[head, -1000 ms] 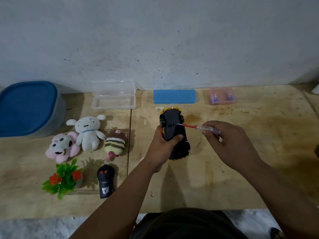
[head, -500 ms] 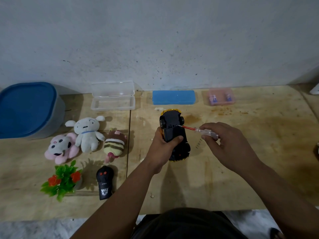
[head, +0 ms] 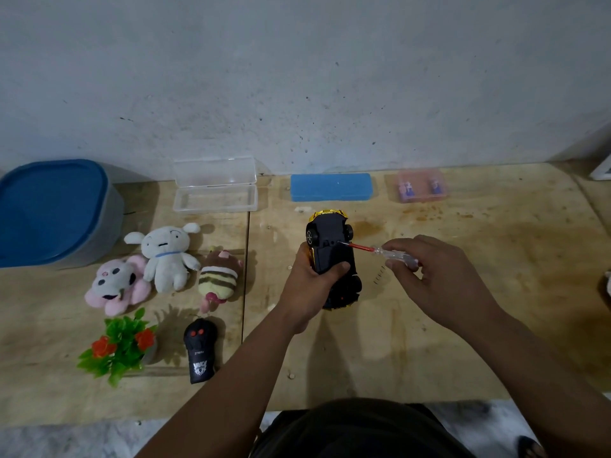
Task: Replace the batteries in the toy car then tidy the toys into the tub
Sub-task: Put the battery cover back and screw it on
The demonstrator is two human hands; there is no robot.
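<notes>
A black and gold toy car [head: 330, 239] lies upside down at the middle of the wooden table, its underside facing me. My left hand [head: 310, 285] grips its body from the left. My right hand [head: 429, 272] pinches the clear handle of a small screwdriver [head: 380, 251]; its red shaft slants left and the tip touches the car's underside near the right wheel. A grey tub with a blue lid [head: 49, 213] stands at the far left. A pink case holding batteries [head: 423, 186] sits by the wall.
Left of the car lie a white plush [head: 165, 256], a pink plush [head: 115, 285], a striped plush [head: 218, 279], a small fake plant [head: 119, 345] and a black remote [head: 200, 350]. By the wall stand an open clear box [head: 215, 190] and a blue case [head: 330, 186].
The car and both hands stay in almost the same place. My right hand's fingers have shifted slightly on the screwdriver handle, with the tip still at the car's underside.
</notes>
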